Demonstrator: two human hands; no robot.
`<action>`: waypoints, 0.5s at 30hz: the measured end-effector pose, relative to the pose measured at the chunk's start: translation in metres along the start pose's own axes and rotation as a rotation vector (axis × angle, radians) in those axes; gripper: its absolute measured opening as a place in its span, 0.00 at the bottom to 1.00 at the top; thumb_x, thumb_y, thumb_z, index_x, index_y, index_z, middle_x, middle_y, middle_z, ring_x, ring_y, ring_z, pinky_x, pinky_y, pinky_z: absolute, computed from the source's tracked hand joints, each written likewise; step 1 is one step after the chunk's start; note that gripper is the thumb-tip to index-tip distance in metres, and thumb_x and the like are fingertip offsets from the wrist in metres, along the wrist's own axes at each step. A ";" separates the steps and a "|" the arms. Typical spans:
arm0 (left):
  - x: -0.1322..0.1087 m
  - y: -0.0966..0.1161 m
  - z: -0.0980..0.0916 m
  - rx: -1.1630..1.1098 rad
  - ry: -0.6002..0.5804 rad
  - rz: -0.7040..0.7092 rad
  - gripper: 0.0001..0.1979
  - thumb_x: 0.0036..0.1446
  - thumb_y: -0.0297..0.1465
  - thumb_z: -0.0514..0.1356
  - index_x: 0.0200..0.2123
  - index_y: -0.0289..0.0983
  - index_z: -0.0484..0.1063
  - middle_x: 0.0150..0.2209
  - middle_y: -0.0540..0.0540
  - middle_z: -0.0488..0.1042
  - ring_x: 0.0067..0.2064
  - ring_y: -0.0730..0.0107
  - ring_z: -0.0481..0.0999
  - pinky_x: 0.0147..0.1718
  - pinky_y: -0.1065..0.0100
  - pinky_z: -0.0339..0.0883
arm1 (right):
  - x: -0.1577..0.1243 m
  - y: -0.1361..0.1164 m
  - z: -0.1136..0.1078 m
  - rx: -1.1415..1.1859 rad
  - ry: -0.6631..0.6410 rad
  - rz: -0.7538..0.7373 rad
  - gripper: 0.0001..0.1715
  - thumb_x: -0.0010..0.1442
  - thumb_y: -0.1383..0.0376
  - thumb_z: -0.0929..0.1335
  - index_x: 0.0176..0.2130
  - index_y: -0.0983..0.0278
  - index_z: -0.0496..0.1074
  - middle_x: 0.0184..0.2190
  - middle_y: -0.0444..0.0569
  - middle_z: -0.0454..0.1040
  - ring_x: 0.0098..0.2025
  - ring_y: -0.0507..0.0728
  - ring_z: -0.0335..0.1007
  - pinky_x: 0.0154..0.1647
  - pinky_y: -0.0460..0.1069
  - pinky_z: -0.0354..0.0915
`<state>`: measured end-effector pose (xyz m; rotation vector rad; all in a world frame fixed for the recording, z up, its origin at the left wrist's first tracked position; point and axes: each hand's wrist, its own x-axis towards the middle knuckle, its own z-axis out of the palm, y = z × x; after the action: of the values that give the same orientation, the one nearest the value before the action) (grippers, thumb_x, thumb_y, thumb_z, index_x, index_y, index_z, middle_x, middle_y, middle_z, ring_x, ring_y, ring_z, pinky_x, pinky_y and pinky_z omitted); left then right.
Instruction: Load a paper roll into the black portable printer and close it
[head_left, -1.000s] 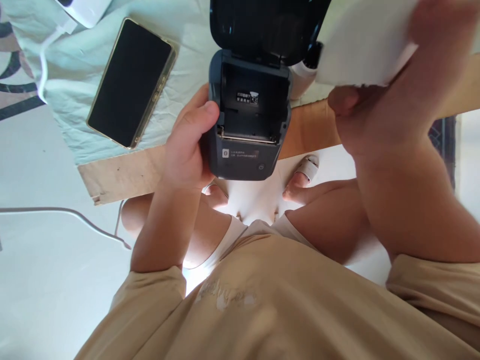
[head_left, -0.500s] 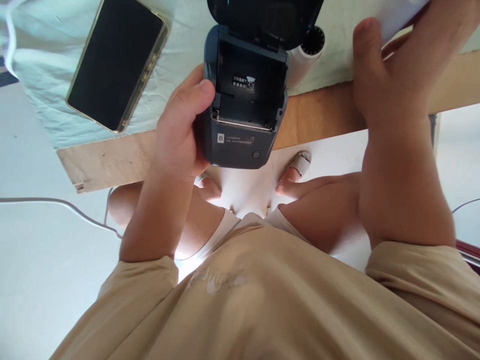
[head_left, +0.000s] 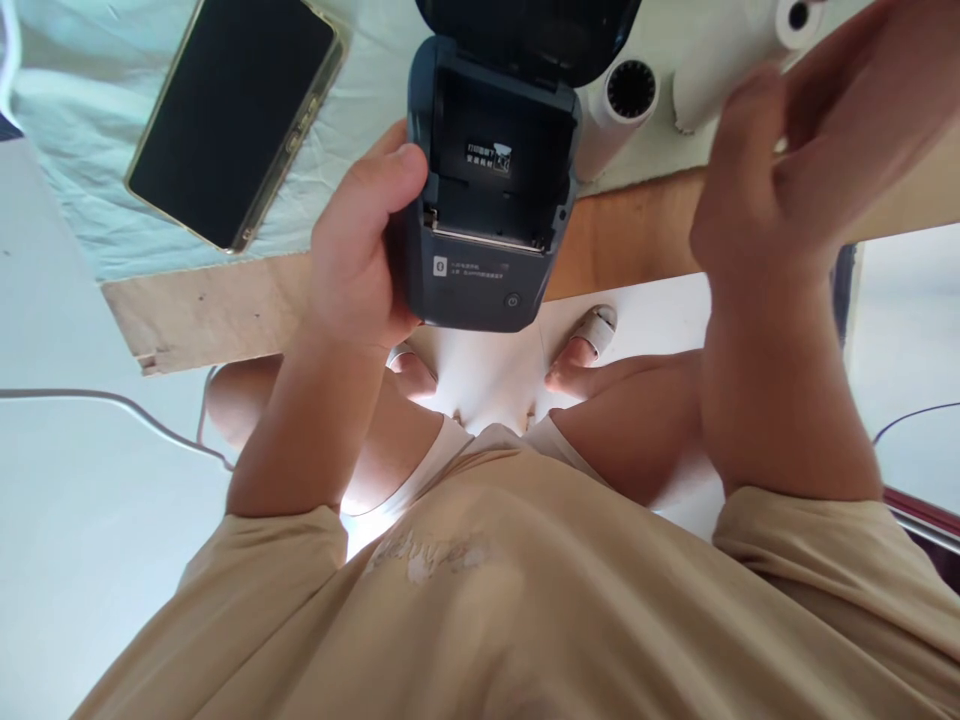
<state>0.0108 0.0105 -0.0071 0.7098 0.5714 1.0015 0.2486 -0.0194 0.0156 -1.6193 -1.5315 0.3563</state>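
Note:
My left hand (head_left: 367,230) is wrapped round the side of a dark portable label printer (head_left: 487,270), thumb on its edge. The printer's black lid (head_left: 532,35) stands raised, and the bay inside shows a small printed label and no roll. At upper right my right hand (head_left: 817,150) is slightly blurred, its thumb apart from its stretched fingers. Nothing shows in its grasp. Just beyond the thumb lies a white paper roll (head_left: 727,65), partly covered by the hand. A second white roll (head_left: 600,130) with a black toothed core stands or lies beside the printer.
A black-screened phone (head_left: 232,120) in a clear case lies on the pale green cloth (head_left: 375,60) at left. The table's bare wooden edge (head_left: 217,305) runs below the cloth. A white cable (head_left: 112,400) hangs at left. My legs are under the table.
My right hand has let go of the white roll, which now lies on the cloth with its end visible. My left hand still holds the printer in nearly the same place.

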 end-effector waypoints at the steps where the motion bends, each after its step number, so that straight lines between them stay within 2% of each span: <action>1: 0.000 0.000 0.001 -0.004 0.024 0.000 0.10 0.55 0.36 0.55 0.29 0.36 0.69 0.31 0.44 0.76 0.42 0.56 0.77 0.30 0.63 0.68 | -0.003 -0.005 0.005 -0.124 0.033 -0.171 0.24 0.58 0.65 0.61 0.53 0.67 0.64 0.52 0.53 0.64 0.42 0.56 0.66 0.48 0.55 0.64; 2: 0.000 0.000 0.002 -0.003 0.044 0.008 0.10 0.54 0.36 0.54 0.29 0.36 0.69 0.31 0.44 0.76 0.42 0.56 0.77 0.31 0.63 0.69 | -0.004 -0.008 0.010 -0.183 0.011 -0.248 0.24 0.55 0.69 0.60 0.52 0.67 0.65 0.49 0.53 0.67 0.42 0.56 0.67 0.40 0.53 0.65; 4: 0.001 -0.002 0.004 -0.002 0.087 0.048 0.11 0.54 0.37 0.54 0.27 0.37 0.69 0.29 0.45 0.75 0.41 0.56 0.77 0.32 0.62 0.70 | -0.006 -0.013 0.021 -0.271 -0.089 -0.305 0.28 0.54 0.69 0.61 0.55 0.69 0.63 0.51 0.57 0.67 0.49 0.58 0.66 0.31 0.49 0.63; 5: 0.001 -0.003 0.004 0.004 0.100 0.057 0.11 0.53 0.37 0.54 0.27 0.37 0.70 0.28 0.45 0.75 0.41 0.56 0.77 0.32 0.62 0.70 | -0.006 -0.015 0.026 -0.285 -0.140 -0.293 0.31 0.54 0.68 0.62 0.57 0.70 0.60 0.54 0.59 0.65 0.53 0.58 0.64 0.29 0.47 0.62; 7: 0.002 -0.003 0.004 0.019 0.106 0.037 0.11 0.53 0.38 0.54 0.27 0.37 0.70 0.27 0.46 0.75 0.40 0.57 0.77 0.32 0.62 0.70 | -0.005 -0.016 0.032 -0.306 -0.223 -0.237 0.34 0.56 0.65 0.63 0.60 0.70 0.56 0.57 0.59 0.64 0.55 0.57 0.63 0.31 0.47 0.64; 11: 0.002 -0.002 0.005 -0.014 0.072 0.056 0.11 0.54 0.36 0.53 0.27 0.36 0.71 0.27 0.46 0.75 0.39 0.58 0.78 0.34 0.61 0.71 | -0.001 -0.017 0.039 -0.331 -0.315 -0.139 0.28 0.56 0.67 0.62 0.57 0.61 0.60 0.51 0.49 0.70 0.42 0.52 0.69 0.39 0.47 0.65; 15: -0.001 0.003 0.009 -0.043 0.097 0.066 0.10 0.53 0.33 0.54 0.26 0.36 0.72 0.24 0.48 0.73 0.36 0.60 0.77 0.30 0.63 0.68 | -0.001 -0.018 0.042 -0.305 -0.316 -0.135 0.32 0.54 0.70 0.62 0.58 0.55 0.57 0.45 0.44 0.72 0.31 0.50 0.67 0.38 0.48 0.65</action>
<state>0.0152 0.0081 0.0014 0.6478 0.6125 1.1112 0.2067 -0.0067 0.0033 -1.7386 -2.0038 0.3278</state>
